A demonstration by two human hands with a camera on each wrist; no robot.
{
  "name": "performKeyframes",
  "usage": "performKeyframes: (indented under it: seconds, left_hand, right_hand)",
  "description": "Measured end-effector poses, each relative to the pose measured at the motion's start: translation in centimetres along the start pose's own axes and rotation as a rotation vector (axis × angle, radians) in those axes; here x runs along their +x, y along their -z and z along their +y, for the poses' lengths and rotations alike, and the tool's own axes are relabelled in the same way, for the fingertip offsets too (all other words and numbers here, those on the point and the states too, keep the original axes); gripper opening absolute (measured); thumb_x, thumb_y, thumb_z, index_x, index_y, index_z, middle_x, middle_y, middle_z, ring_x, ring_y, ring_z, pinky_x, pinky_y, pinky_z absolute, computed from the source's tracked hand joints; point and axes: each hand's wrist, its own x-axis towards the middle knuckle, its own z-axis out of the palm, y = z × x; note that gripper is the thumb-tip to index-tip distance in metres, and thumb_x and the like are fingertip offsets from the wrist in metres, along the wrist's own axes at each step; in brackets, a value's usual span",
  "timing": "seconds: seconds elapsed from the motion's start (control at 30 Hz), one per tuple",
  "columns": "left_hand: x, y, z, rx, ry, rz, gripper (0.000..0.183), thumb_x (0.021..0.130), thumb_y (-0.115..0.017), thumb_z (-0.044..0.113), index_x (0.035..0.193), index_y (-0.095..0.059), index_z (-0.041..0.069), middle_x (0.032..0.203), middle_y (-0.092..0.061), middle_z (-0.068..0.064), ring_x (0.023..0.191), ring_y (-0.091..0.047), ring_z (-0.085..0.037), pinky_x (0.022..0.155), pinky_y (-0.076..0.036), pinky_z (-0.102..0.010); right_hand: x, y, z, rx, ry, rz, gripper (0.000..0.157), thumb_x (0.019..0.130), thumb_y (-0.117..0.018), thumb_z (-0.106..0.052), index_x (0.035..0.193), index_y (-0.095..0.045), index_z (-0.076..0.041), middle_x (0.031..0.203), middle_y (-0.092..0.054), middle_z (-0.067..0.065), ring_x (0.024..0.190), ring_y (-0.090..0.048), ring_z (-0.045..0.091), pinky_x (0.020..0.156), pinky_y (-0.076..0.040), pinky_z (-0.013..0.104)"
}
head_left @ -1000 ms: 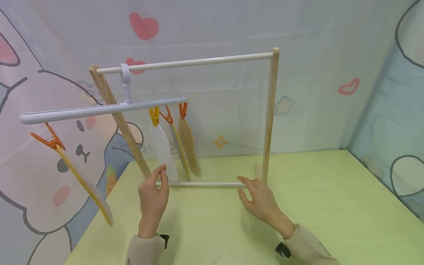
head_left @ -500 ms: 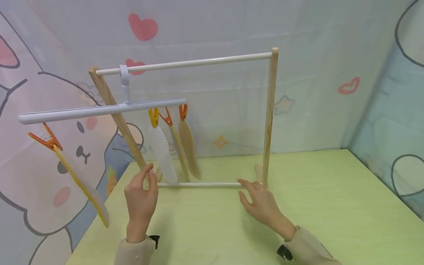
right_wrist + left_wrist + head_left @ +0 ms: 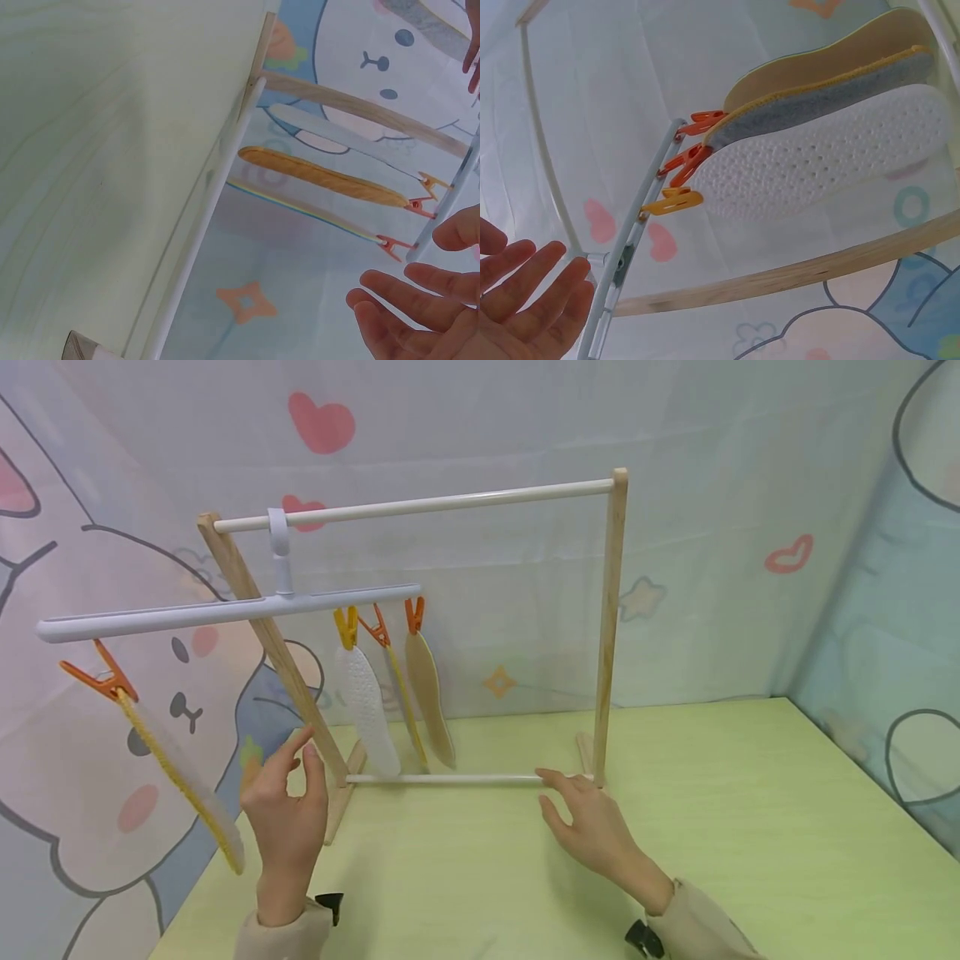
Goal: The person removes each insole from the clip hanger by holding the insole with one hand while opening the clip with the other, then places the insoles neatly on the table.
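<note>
Insoles (image 3: pixel 366 710), four of them, hung clipped beneath the hanger (image 3: pixel 187 614) on your rack (image 3: pixel 611 610) — that much was done, anything left unclear from here — while your relaxed left hand (image 3: pixel 287 810) and right hand (image 3: pixel 588 827) held nothing.

Curtained booth — cartoon-print cloth (image 3: pixel 712 452) round table (image 3: pixel 750 827)

Table (image 3: pixel 750 827), one: pale yellow-green top, wood-grain patterned. Standing on it, left of centre toward the far edge: one rack (image 3: pixel 420 505), wooden posts (image 3: pixel 610 627) and feet (image 3: pixel 339 814), white rods (image 3: pixel 450 779).
</note>
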Motion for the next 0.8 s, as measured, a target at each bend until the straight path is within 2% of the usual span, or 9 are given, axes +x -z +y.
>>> performKeyframes:
  seconds: [0.07, 0.17, 0.3, 0.6, 0.8]
  left_hand:
    - [0.4, 0.3, 0.2, -0.011, -0.005, 0.024, 0.021, 0.081, -0.053, -0.008, 0.097, -0.066, -0.005, 0.087, -0.067, -0.022, 0.074, -0.059, -0.026, 0.073, -0.040, -0.010]
    - [1.1, 0.9, 0.4, -0.019, 0.006, 0.048, 0.021, 0.081, -0.053, -0.007, 0.097, -0.066, -0.004, 0.088, -0.067, -0.021, 0.079, -0.061, -0.004, 0.076, -0.039, -0.005]
    - [2.0, 1.9, 0.5, -0.010, 0.008, 0.081, 0.021, 0.081, -0.052, -0.005, 0.097, -0.066, -0.005, 0.089, -0.067, -0.022, 0.086, -0.050, 0.020, 0.076, -0.039, -0.003]
    - [3.9, 3.4, 0.5, -0.016, 0.024, 0.255, 0.021, 0.081, -0.052, 0.000, 0.092, -0.069, -0.003, 0.084, -0.067, -0.024, 0.081, -0.056, 0.012, 0.073, -0.042, -0.006]
    - [5.3, 4.0, 0.6, 0.002, 0.031, 0.361, 0.020, 0.081, -0.053, 0.003, 0.089, -0.071, 0.001, 0.086, -0.069, -0.016, 0.079, -0.060, 0.008, 0.074, -0.044, -0.008]
  right_hand:
    - [-0.1, 0.0, 0.0, 0.003, -0.001, 0.001, 0.031, 0.083, -0.059, -0.017, 0.114, -0.058, -0.012, 0.095, -0.067, 0.005, 0.066, -0.054, 0.009, 0.047, -0.031, 0.015]
    - [-0.1, 0.0, 0.0, 0.004, 0.000, -0.002, 0.032, 0.083, -0.059, -0.017, 0.114, -0.057, -0.012, 0.095, -0.068, 0.005, 0.075, -0.061, 0.014, 0.054, -0.043, 0.021]
    - [-0.3, 0.1, -0.1, 0.022, -0.014, -0.020, 0.032, 0.084, -0.059, -0.017, 0.115, -0.056, -0.012, 0.097, -0.068, 0.003, 0.088, -0.063, 0.018, 0.068, -0.050, 0.033]
    - [-0.4, 0.3, -0.4, 0.059, -0.055, -0.047, 0.033, 0.084, -0.059, -0.017, 0.117, -0.055, -0.014, 0.100, -0.067, 0.001, 0.090, -0.061, 0.017, 0.066, -0.048, 0.025]
    - [-0.6, 0.3, -0.4, 0.073, -0.059, -0.052, 0.033, 0.085, -0.059, -0.017, 0.118, -0.055, -0.013, 0.101, -0.067, 0.002, 0.091, -0.061, 0.018, 0.066, -0.048, 0.022]
